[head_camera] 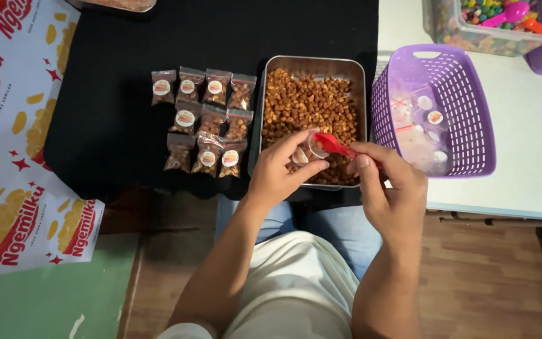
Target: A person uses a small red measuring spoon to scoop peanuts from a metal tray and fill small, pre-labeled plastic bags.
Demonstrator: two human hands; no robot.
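Observation:
My left hand (280,172) holds a small clear plastic bag (308,149) open over a metal tray (313,63) full of brown coated snack pieces (305,103). My right hand (391,188) grips a red plastic spoon (334,145) whose bowl sits at the mouth of the bag. To the left of the tray, several filled small bags with round labels (205,119) lie in rows on a black cloth (127,94).
A purple plastic basket (465,107) with empty labelled bags (418,125) stands right of the tray on a white table (528,157). A clear box of coloured candies (484,25) with scoops sits at the back right. A printed red-and-white banner (7,157) lies at the left.

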